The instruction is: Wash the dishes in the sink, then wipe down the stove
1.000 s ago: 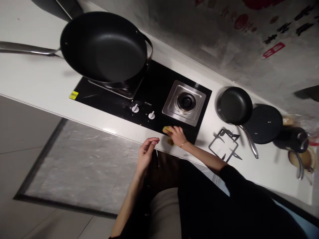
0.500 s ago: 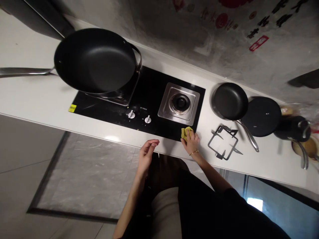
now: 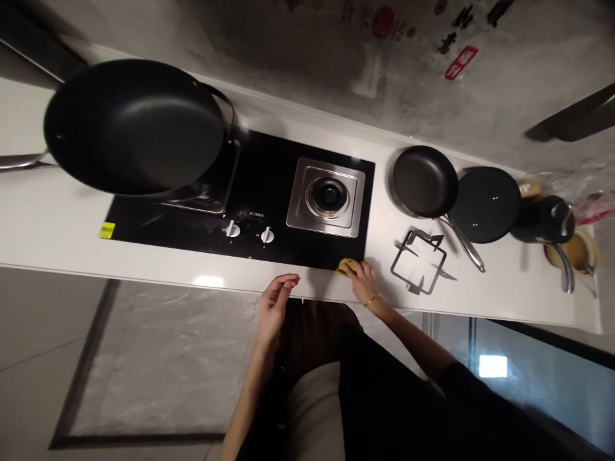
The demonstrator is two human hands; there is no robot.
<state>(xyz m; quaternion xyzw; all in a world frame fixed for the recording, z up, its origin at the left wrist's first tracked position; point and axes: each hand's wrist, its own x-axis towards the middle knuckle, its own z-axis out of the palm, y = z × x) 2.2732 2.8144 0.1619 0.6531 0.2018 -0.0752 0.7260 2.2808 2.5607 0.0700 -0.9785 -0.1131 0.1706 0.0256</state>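
My right hand (image 3: 362, 280) is closed on a yellow cloth (image 3: 344, 266), pressed down at the front right corner of the black glass gas hob (image 3: 307, 254). Most of the cloth is hidden under my fingers. Over the counter's front edge is my left hand (image 3: 275, 304), its fingers bent together against the thumb, with no object visible in it. Behind my right hand lies the bare right burner (image 3: 331, 194) on its steel plate. Its black pan support (image 3: 394, 269) rests on the white counter to the right of my hand.
A large black frying pan (image 3: 137, 128) covers the left burner. Two control knobs (image 3: 268, 235) stand near the hob's front. On the right are a small frying pan (image 3: 425, 182), a round black lid or pan (image 3: 490, 205) and a dark saucepan (image 3: 542, 219), handles pointing frontward.
My right hand has drawn the cloth slightly toward the hob's front edge, and now covers more of it. My left hand stays by the counter edge. The camera view has shifted.
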